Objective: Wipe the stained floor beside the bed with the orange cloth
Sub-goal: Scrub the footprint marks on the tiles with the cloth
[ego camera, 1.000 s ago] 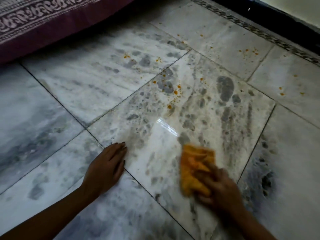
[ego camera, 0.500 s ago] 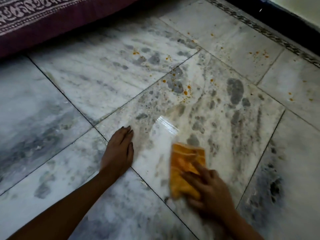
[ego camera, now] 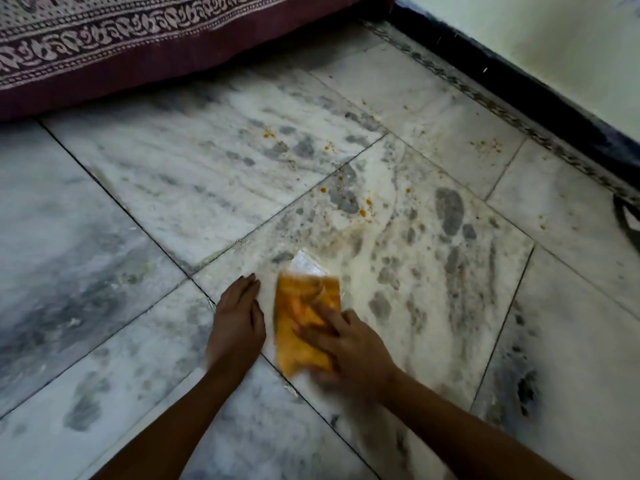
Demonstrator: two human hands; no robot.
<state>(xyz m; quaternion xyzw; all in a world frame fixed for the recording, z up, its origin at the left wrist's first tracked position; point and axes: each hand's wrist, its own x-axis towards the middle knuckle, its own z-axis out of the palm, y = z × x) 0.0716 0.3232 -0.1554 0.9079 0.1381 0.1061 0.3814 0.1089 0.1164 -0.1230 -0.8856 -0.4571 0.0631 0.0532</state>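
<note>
Right hand (ego camera: 346, 344) lay with its fingers spread and nearly straight on top of a folded, rectangular orange cloth (ego camera: 301, 306), pressing it flat against the white-and-grey marble tile floor (ego camera: 173, 188) rather than curling round it, its outline slightly blurred. Left hand (ego camera: 239, 317) rested palm-down just beside the cloth's left edge, fingers straight and together, gripping nothing. Small orange spots (ego camera: 363, 213) dotted the tiles farther out, apart from the cloth, and a maroon bed cover with a pale leaf-pattern border (ego camera: 138, 46) hung at the far left.
</note>
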